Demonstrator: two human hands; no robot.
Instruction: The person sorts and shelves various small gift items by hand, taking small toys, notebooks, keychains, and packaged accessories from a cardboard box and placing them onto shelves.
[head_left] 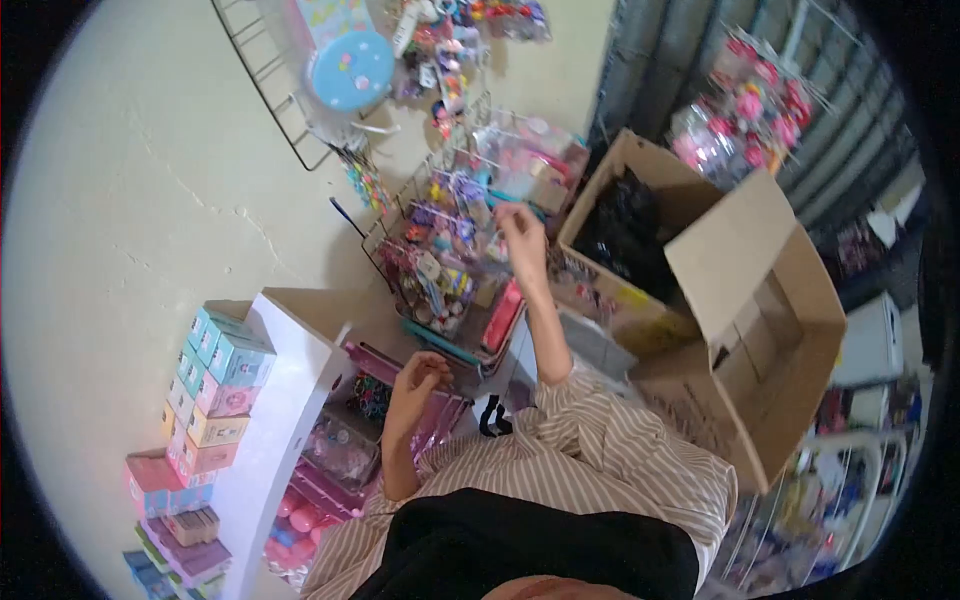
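My right hand [522, 235] reaches over a wire basket [375, 255] full of small colourful packaged trinkets [450, 225]. Its fingers are bent and close together beside clear plastic packets; whatever is between them, if anything, I cannot make out. My left hand [425, 375] hovers lower down, loosely curled with the fingers a little apart and nothing visible in it. It is nearest to a pink plastic drawer unit [365, 360] holding dark beaded or elastic items [372, 397]. A red-pink case [502, 315] stands at the basket's near end.
At right stand two cardboard boxes, one with a black plastic bag [625, 230], the other with raised flaps [735, 265]. A white shelf [270, 400] carries stacked small boxes [225, 365] at left. A wall rack [275, 90] hangs above; packets of pink accessories [750, 105] hang upper right.
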